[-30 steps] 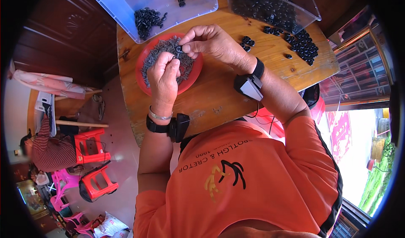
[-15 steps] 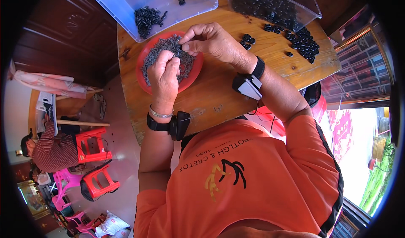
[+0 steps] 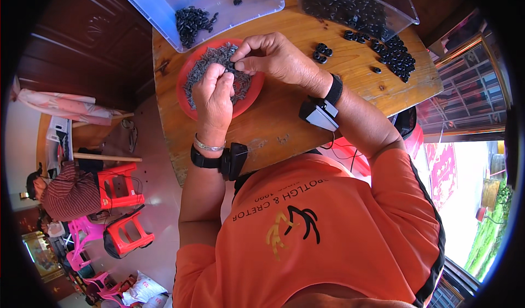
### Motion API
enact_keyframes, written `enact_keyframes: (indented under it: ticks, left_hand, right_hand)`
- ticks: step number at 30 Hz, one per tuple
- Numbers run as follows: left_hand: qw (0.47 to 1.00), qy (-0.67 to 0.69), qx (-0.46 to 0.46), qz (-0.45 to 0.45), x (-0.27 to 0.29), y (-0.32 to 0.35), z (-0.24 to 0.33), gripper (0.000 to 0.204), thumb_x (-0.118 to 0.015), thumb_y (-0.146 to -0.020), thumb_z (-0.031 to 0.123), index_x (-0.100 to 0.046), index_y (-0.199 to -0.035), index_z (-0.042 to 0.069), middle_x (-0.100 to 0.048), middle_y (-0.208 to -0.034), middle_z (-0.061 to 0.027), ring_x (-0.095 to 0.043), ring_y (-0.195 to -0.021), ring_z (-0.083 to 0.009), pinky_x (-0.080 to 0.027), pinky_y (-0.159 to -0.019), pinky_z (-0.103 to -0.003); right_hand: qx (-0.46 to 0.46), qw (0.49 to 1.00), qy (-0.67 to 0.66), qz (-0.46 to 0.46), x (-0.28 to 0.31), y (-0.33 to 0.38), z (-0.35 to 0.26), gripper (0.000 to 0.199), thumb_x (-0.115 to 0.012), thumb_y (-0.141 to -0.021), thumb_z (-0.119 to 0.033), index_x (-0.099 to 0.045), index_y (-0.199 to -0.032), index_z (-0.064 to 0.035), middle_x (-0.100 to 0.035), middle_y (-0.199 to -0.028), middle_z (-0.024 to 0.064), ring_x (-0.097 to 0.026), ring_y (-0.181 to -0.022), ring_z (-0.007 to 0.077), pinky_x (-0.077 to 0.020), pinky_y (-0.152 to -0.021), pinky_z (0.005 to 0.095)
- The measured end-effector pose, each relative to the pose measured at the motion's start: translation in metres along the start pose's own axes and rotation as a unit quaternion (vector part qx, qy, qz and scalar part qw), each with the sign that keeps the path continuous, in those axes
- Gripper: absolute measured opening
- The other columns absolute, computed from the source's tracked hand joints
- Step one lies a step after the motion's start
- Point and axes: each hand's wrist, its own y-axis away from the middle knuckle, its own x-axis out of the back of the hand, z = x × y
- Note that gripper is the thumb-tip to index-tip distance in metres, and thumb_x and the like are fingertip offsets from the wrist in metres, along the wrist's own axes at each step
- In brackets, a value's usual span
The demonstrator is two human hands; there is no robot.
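Both of my hands meet above a red bowl (image 3: 251, 97) filled with small grey screw-like pieces (image 3: 199, 74). The fingertips of my left hand (image 3: 214, 97) are pinched together, and what they hold is mostly hidden. My right hand (image 3: 273, 59) comes in from the right with thumb and index finger closed on a small black piece (image 3: 230, 67). The two sets of fingertips almost touch around this piece. Its exact shape is too small to tell.
Behind the bowl, a clear plastic bin (image 3: 232, 21) holds a heap of small black parts (image 3: 192, 25). Another clear bin (image 3: 350, 7) is full of black ring-like parts, with more loose rings (image 3: 395, 59) on the wooden table (image 3: 306, 103). A person (image 3: 71, 193) sits at far left near red stools (image 3: 129, 234).
My right fingers have moved slightly down and closer to my left fingertips, around the small black piece. My left hand has hardly moved.
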Motion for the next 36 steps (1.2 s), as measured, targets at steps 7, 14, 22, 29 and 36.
enact_keyframes:
  ticks: [7,14,22,29,36]
  left_hand:
    - [0.999,-0.012,-0.036,0.0,-0.002,-0.001,-0.004,0.013,-0.051,-0.087,0.011,-0.05,-0.078,0.001,-0.045,-0.056,-0.002,-0.042,-0.05,-0.0092,-0.036,-0.048,-0.026]
    - [0.993,-0.1,-0.058,0.0,0.002,-0.002,-0.009,0.012,-0.052,-0.087,0.011,-0.049,-0.079,0.001,-0.046,-0.057,-0.0066,-0.045,-0.051,-0.0157,-0.038,-0.049,-0.031]
    - [0.992,-0.119,-0.048,0.004,0.001,-0.002,-0.01,0.015,-0.053,-0.086,0.013,-0.049,-0.079,0.001,-0.05,-0.06,-0.0109,-0.047,-0.052,-0.0215,-0.039,-0.051,-0.034]
    - [0.994,-0.092,-0.055,0.014,0.0,-0.001,-0.016,0.015,-0.052,-0.086,0.012,-0.047,-0.077,0.001,-0.044,-0.056,-0.0081,-0.042,-0.05,-0.0176,-0.037,-0.049,-0.032]
    - [1.0,0.007,0.001,0.003,-0.003,0.001,-0.006,0.018,-0.051,-0.088,0.012,-0.047,-0.073,0.003,-0.041,-0.056,0.0016,-0.037,-0.051,-0.0052,-0.033,-0.046,-0.023]
  right_hand:
    - [-0.014,1.0,-0.025,-0.004,0.002,-0.002,0.008,0.015,-0.063,-0.085,-0.005,-0.064,-0.099,-0.0005,-0.064,-0.083,0.0012,-0.059,-0.076,0.007,-0.0497,-0.073,0.0215]
    - [-0.025,0.998,-0.061,-0.004,0.001,-0.003,0.014,0.014,-0.061,-0.086,-0.005,-0.064,-0.099,-0.0005,-0.064,-0.083,0.0013,-0.059,-0.075,0.0075,-0.0499,-0.073,0.022]
    - [-0.011,0.999,-0.044,0.0,0.0,-0.003,0.014,0.014,-0.061,-0.086,-0.004,-0.064,-0.099,-0.0005,-0.064,-0.083,0.001,-0.059,-0.076,0.0071,-0.0498,-0.073,0.0221]
    - [-0.02,0.999,-0.036,-0.011,0.0,-0.002,0.011,0.014,-0.061,-0.086,-0.005,-0.064,-0.1,-0.0008,-0.064,-0.084,0.0011,-0.058,-0.076,0.0066,-0.0496,-0.074,0.0219]
    - [0.016,1.0,-0.001,-0.015,-0.005,-0.001,0.009,0.018,-0.066,-0.082,-0.004,-0.063,-0.099,-0.0016,-0.063,-0.085,0.0005,-0.057,-0.077,0.0067,-0.0481,-0.073,0.0216]
